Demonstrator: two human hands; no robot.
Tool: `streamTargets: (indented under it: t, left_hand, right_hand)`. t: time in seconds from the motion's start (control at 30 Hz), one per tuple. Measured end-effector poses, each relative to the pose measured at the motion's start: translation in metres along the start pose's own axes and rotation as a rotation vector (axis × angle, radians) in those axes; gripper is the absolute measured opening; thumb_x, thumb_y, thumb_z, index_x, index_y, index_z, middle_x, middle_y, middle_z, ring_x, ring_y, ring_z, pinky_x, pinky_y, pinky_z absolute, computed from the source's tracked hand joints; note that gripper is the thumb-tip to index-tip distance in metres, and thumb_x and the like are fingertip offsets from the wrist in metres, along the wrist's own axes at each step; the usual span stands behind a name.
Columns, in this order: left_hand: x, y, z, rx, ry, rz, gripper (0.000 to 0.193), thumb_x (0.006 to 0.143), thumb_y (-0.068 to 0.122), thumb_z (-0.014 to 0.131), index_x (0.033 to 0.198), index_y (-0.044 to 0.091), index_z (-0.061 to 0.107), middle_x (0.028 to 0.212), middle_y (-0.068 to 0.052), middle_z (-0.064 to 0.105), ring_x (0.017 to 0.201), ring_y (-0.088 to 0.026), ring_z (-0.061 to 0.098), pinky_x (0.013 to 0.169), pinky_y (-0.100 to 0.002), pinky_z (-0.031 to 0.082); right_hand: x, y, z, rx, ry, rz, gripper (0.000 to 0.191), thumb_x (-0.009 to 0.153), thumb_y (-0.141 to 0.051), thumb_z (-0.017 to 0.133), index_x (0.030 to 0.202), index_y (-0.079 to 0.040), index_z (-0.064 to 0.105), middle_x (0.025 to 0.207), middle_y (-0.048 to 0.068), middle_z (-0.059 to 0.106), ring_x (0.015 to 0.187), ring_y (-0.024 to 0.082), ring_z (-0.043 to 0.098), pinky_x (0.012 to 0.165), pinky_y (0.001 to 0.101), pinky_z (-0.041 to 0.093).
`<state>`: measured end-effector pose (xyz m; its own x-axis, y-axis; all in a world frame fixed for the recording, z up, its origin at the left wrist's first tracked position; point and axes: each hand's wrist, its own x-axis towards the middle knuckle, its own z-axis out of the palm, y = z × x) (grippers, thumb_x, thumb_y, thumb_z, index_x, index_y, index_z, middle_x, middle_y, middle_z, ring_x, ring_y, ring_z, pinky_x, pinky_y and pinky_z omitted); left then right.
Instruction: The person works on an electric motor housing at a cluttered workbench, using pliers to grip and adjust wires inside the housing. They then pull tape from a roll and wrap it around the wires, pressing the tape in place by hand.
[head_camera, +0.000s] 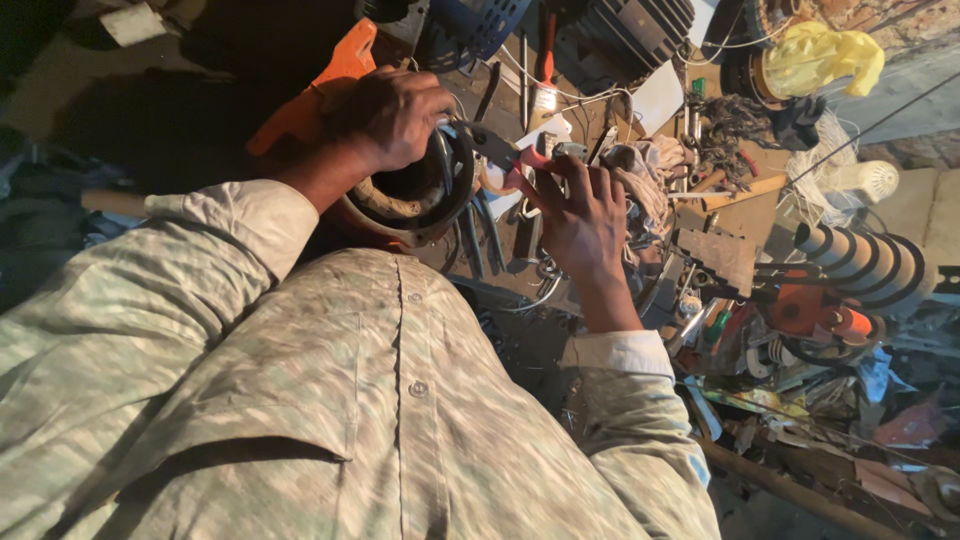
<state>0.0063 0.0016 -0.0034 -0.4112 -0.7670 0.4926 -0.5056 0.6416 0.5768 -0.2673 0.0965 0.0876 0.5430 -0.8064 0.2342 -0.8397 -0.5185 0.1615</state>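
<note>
Two hands meet over a round metal motor housing (415, 195) held just above the person's chest. The left hand (385, 120) is clenched over the housing's top edge; the right hand (580, 215) grips red-handled pliers (505, 155), whose nose reaches the housing's rim. To work well, the left hand should likely brace the housing firmly against the body while the pliers bite squarely — a slanted grip could slip on the edge. The housing is the only open vessel in reach — its dark hollow shows nothing clearly inside. Beyond, the cluttered workbench (740, 215) carries loose tools and a yellow plastic bag (825, 55).
</note>
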Motion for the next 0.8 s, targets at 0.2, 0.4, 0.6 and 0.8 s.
streamTargets:
  t: [0.2, 0.4, 0.6, 0.8]
  left_hand:
    - [-0.006, -0.007, -0.001, 0.011, -0.013, 0.044, 0.008, 0.092, 0.014, 0.070, 0.096, 0.007, 0.070, 0.089, -0.012, 0.065, 0.085, -0.036, 0.067, 0.076, -0.048, 0.049]
    - [-0.011, -0.018, 0.000, -0.033, 0.017, 0.063, 0.011, 0.094, 0.013, 0.074, 0.101, 0.006, 0.069, 0.095, -0.014, 0.066, 0.088, -0.039, 0.066, 0.079, -0.049, 0.050]
    - [-0.019, -0.025, -0.007, -0.048, -0.017, 0.068, 0.012, 0.096, 0.010, 0.075, 0.101, 0.003, 0.068, 0.092, -0.014, 0.066, 0.086, -0.036, 0.067, 0.080, -0.047, 0.050]
    - [-0.020, -0.022, -0.017, -0.088, -0.091, -0.171, 0.029, 0.098, 0.013, 0.073, 0.124, 0.002, 0.067, 0.107, -0.013, 0.066, 0.081, -0.025, 0.065, 0.074, -0.042, 0.053]
  right_hand:
    - [-0.027, 0.009, 0.038, 1.560, -0.587, 0.797, 0.033, 0.080, 0.004, 0.061, 0.112, 0.005, 0.070, 0.104, 0.018, 0.073, 0.091, 0.034, 0.069, 0.077, 0.0459, 0.056]
    - [-0.070, -0.013, 0.067, 2.180, -0.517, 0.842, 0.052, 0.067, 0.009, 0.055, 0.118, 0.003, 0.063, 0.101, 0.011, 0.072, 0.096, 0.025, 0.076, 0.085, 0.0375, 0.063]
    - [-0.146, 0.002, 0.084, 1.740, -0.180, 0.929, 0.044, 0.080, 0.001, 0.063, 0.123, 0.006, 0.069, 0.099, 0.012, 0.071, 0.074, 0.016, 0.059, 0.062, 0.0301, 0.043]
    - [-0.179, 0.014, 0.117, 0.496, -0.011, 0.983, 0.031, 0.077, -0.014, 0.080, 0.104, -0.004, 0.072, 0.096, 0.018, 0.065, 0.083, 0.033, 0.066, 0.073, 0.0436, 0.055]
